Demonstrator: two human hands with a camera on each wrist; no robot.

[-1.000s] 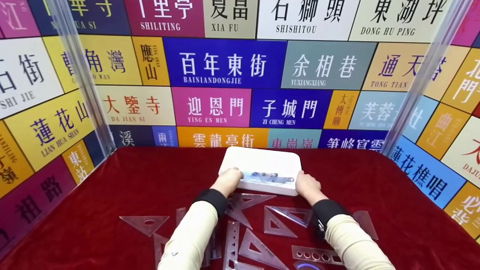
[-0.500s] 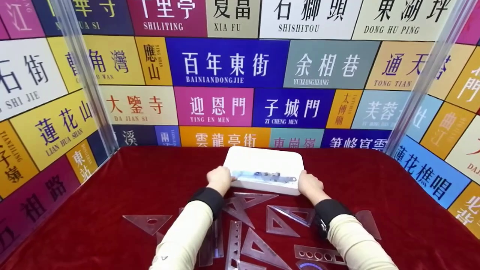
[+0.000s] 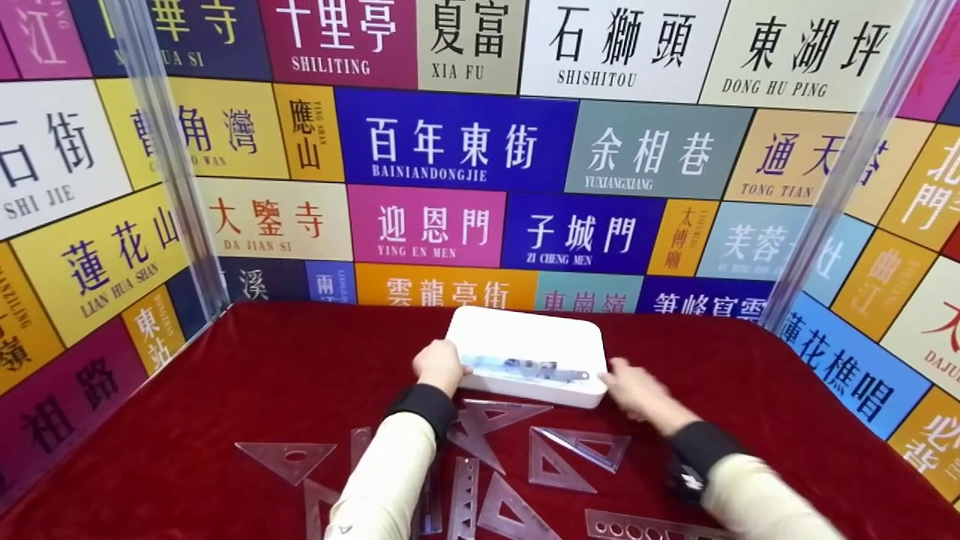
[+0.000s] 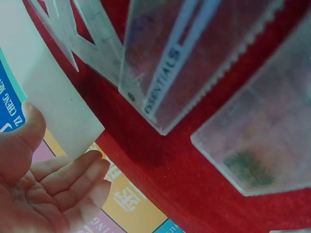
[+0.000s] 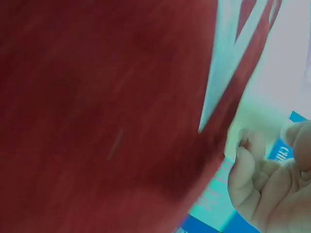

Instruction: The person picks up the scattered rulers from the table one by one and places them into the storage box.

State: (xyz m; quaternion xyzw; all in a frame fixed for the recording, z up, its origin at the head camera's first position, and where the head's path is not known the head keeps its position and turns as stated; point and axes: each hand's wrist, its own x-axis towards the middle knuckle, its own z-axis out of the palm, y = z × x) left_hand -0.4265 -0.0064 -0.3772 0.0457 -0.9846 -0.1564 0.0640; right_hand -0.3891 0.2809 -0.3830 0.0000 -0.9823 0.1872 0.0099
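Note:
A white box [image 3: 529, 345] with rounded corners and a bluish picture along its near part sits at the back of the red-covered table. My left hand [image 3: 439, 365] grips its left side. In the left wrist view, the box [image 4: 58, 102] lies between the thumb and fingers of my left hand [image 4: 58, 179]. At the box's right side is my right hand [image 3: 637, 390], blurred, its fingertips close to the edge. The right wrist view shows my right hand [image 5: 272, 184] with loosely curled fingers and nothing between them, beside the box [image 5: 272, 92].
Several clear plastic set squares [image 3: 289, 459] and rulers [image 3: 463, 499] lie on the red cloth [image 3: 322, 360] in front of the box. A ruler with shaped holes [image 3: 645, 526] is at the front right. Panels with printed names [image 3: 457, 142] rise behind the table.
My left hand shifted left to the box's side, with the thumb coming off its top. My right hand has loosened from the right edge, its forearm swinging right. The box stays about where it was.

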